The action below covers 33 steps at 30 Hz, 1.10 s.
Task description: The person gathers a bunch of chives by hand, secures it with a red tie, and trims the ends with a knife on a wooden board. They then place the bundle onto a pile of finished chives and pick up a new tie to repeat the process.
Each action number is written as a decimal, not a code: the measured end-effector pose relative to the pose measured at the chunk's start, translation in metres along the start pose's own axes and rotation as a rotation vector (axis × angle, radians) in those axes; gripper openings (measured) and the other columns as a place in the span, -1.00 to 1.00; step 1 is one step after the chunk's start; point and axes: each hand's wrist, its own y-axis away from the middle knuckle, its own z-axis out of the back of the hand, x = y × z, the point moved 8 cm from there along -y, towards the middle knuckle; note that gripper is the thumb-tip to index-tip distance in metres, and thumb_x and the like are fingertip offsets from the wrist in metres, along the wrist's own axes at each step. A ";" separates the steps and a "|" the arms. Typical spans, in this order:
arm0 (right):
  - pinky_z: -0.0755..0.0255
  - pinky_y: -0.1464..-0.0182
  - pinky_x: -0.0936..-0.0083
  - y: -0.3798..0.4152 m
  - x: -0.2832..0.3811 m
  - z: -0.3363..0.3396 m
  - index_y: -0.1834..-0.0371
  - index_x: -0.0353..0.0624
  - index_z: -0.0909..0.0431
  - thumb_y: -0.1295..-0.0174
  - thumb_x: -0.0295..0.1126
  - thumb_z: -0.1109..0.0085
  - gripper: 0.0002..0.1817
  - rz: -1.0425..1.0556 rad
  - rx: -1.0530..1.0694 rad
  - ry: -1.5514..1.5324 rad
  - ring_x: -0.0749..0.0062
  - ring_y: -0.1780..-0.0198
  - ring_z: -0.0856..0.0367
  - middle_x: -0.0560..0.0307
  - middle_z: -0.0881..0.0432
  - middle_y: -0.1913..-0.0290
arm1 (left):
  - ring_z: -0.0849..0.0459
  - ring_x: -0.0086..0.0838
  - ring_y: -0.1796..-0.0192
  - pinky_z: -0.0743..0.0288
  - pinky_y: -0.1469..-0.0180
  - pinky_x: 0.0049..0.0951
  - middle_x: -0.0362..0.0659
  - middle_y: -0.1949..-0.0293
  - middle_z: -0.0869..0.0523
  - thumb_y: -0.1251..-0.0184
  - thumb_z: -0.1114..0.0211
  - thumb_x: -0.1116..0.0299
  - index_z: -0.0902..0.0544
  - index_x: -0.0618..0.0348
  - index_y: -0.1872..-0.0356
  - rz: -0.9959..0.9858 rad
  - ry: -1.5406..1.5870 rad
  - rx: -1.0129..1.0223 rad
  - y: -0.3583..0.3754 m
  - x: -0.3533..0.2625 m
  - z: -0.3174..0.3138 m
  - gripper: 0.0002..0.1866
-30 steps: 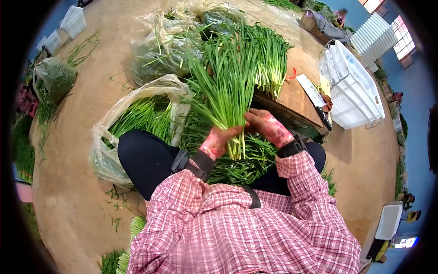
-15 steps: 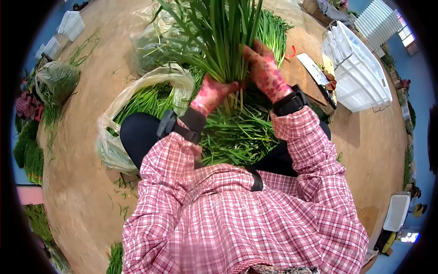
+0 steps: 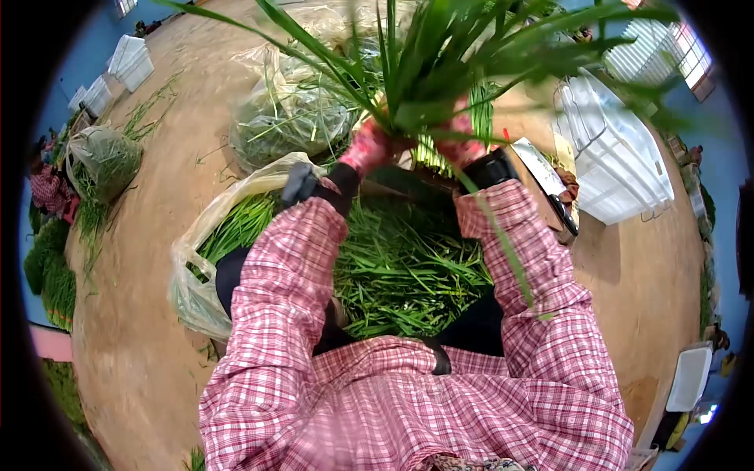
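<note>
A large bunch of garlic chives (image 3: 428, 86) is held up in front of me, its long flat leaves fanned out toward the camera and smeared by motion. My left hand (image 3: 369, 147), in a pink patterned glove, is closed around the bunch on its left side. My right hand (image 3: 462, 143), gloved alike, grips it from the right; leaves hide most of those fingers. Loose green leaves (image 3: 408, 267) lie in a heap between my legs, below the hands.
An open plastic bag (image 3: 188, 259) of greens stands at my left, with another stuffed bag (image 3: 290, 118) beyond it. On the right are a wooden board (image 3: 522, 118), a large knife (image 3: 542, 173) and stacked white crates (image 3: 613, 149). Another person (image 3: 49, 192) sits far left.
The bunch has tipped so its leaf tips swing toward the camera and spread to the right. Both hands have moved slightly, and the right one is now partly covered by leaves.
</note>
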 end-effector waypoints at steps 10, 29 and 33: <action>-0.47 -0.05 0.49 0.000 0.037 0.016 -0.22 -0.35 -0.46 -0.35 -0.20 -0.14 -0.50 0.005 -0.068 -0.119 0.35 0.00 -0.60 -0.05 -0.63 -0.05 | -0.75 -0.27 0.28 -0.70 0.24 -0.26 -0.07 0.24 -0.73 -0.32 -0.30 0.39 -0.61 0.26 0.09 0.453 0.564 -0.199 0.025 -0.046 -0.018 -0.79; -0.48 0.14 0.25 0.173 -0.032 -0.026 0.54 -0.14 -0.70 0.09 -0.20 -0.32 -0.77 -0.253 0.088 0.666 0.09 0.28 -0.66 0.02 -0.67 0.41 | -0.70 -0.29 0.18 -0.63 0.05 -0.27 -0.06 0.23 -0.71 -0.37 -0.30 0.29 -0.63 0.27 0.15 0.769 1.049 -0.408 0.158 0.044 -0.063 -0.77; -0.52 0.19 0.25 0.187 -0.039 -0.026 0.51 -0.15 -0.70 0.05 -0.16 -0.33 -0.74 -0.334 0.116 0.629 0.07 0.31 -0.68 -0.02 -0.68 0.38 | -0.69 -0.32 0.12 -0.61 0.01 -0.23 -0.12 0.20 -0.69 -0.39 -0.28 0.32 -0.57 0.22 0.01 0.727 0.985 -0.491 0.166 0.043 -0.058 -0.74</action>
